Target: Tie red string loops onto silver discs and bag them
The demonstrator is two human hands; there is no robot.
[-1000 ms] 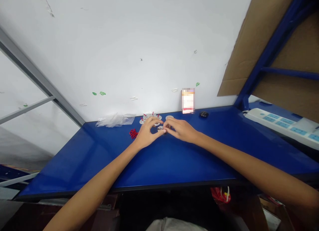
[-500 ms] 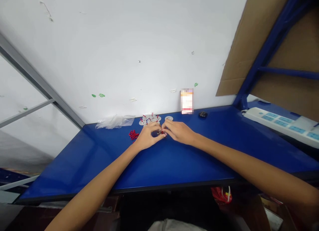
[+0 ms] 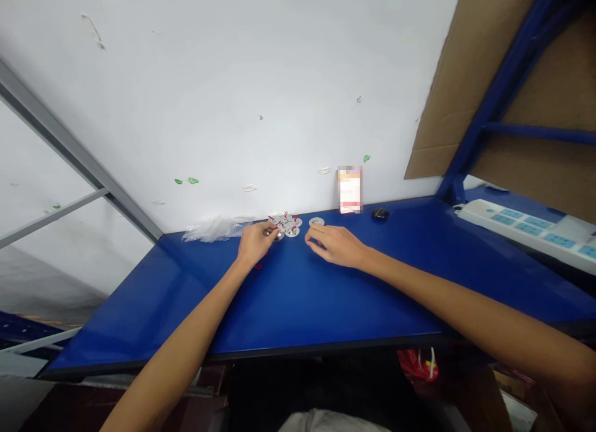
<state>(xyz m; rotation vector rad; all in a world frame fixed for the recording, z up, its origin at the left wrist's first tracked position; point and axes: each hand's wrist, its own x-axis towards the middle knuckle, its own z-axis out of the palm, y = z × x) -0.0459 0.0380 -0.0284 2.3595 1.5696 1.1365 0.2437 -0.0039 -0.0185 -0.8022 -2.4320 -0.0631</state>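
Blue tabletop (image 3: 298, 308) — left hand (image 3: 254, 242) at discs (image 3: 292, 233)

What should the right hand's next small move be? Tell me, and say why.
Probably reach the right hand forward to the lone white disc: it lies just beyond that hand, apart from the clustered discs where the left hand is, and nothing shows in the right grip.

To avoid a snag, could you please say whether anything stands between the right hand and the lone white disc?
Nothing visible does: the lone white disc lies on the blue table just beyond the right hand.
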